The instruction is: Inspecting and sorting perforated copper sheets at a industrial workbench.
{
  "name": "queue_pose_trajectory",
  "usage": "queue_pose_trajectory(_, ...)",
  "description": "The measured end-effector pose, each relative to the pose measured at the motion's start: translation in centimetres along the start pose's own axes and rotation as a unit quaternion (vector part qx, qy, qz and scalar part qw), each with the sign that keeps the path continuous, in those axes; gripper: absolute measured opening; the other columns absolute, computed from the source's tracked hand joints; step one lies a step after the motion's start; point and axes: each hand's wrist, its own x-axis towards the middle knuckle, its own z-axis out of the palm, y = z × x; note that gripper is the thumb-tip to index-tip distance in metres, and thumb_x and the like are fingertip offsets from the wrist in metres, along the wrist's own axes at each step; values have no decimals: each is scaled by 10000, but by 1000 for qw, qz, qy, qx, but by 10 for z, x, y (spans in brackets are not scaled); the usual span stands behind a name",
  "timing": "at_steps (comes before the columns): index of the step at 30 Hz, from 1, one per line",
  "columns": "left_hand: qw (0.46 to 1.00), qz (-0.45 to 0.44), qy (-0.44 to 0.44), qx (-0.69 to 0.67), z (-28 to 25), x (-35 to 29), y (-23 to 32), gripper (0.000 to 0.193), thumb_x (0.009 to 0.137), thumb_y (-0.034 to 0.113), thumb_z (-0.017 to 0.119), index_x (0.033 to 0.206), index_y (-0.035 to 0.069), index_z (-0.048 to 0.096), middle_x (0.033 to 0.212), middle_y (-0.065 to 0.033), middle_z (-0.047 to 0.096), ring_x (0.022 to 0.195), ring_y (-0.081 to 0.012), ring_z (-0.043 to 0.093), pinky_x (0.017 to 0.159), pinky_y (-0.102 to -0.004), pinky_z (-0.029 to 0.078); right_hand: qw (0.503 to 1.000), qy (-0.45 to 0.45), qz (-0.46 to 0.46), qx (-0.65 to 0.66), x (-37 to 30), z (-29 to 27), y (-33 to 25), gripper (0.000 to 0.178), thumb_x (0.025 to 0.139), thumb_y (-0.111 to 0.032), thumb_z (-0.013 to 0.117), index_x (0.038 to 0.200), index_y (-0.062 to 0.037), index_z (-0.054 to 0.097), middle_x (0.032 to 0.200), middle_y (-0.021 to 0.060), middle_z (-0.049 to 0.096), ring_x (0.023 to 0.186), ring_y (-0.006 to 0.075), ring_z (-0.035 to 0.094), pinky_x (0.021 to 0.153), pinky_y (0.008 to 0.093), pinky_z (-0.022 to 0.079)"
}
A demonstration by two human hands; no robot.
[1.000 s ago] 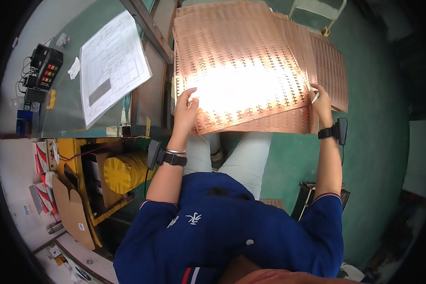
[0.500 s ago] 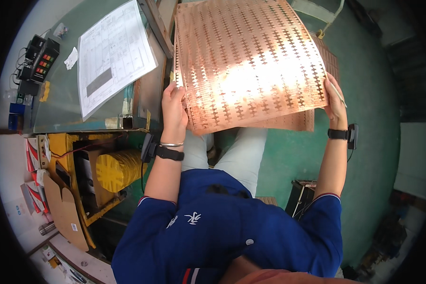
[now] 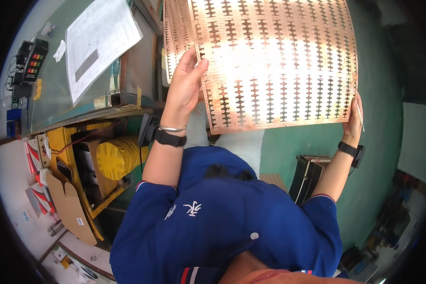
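A copper-coloured sheet (image 3: 279,90) with rows of small cut-out shapes is held up before me, bright glare washing out its middle. My left hand (image 3: 185,83) grips its left edge, thumb on the near face and fingers behind. My right hand (image 3: 353,119) is closed around the lower right edge. Beside those fingers a thin pale strip (image 3: 360,116) sticks out, its kind unclear. A similar patterned copper sheet (image 3: 177,35) shows behind the left edge, mostly hidden by the held one.
To the left is a workbench (image 3: 47,106) carrying a large printed paper (image 3: 97,42) and a small black box (image 3: 37,60). Below it stand a yellow frame (image 3: 64,144), a yellow-wrapped roll (image 3: 113,160) and a cardboard piece (image 3: 71,213). A dark case (image 3: 307,177) sits on the green floor.
The held sheet has shifted right and turned more squarely towards me, separating from the sheet behind. My left hand moved up and right; my right hand moved right and lower.
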Motion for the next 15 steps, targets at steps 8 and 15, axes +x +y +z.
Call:
queue_pose_trajectory(8, 998, 31, -51, -13, 6, -3, 4, 313, 867, 33, 561, 1173, 37, 493, 1204, -72, 503, 1100, -169, 496, 945, -307, 422, 999, 17, -19, 20, -29, -12, -4, 410, 921, -186, 491, 1257, 36, 411, 1198, 129, 534, 1096, 178, 525, 941, 300, 416)
queue_pose_trajectory(15, 998, 34, -58, -14, 0, -5, 11, 346, 870, 17, 548, 1209, 40, 479, 1194, -75, 533, 1080, -167, 522, 937, -318, 446, 1000, 9, -23, 12, -35, -11, -5, 420, 893, -215, 551, 1222, 23, 446, 1146, 107, 556, 1054, 157, 537, 918, 283, 423)
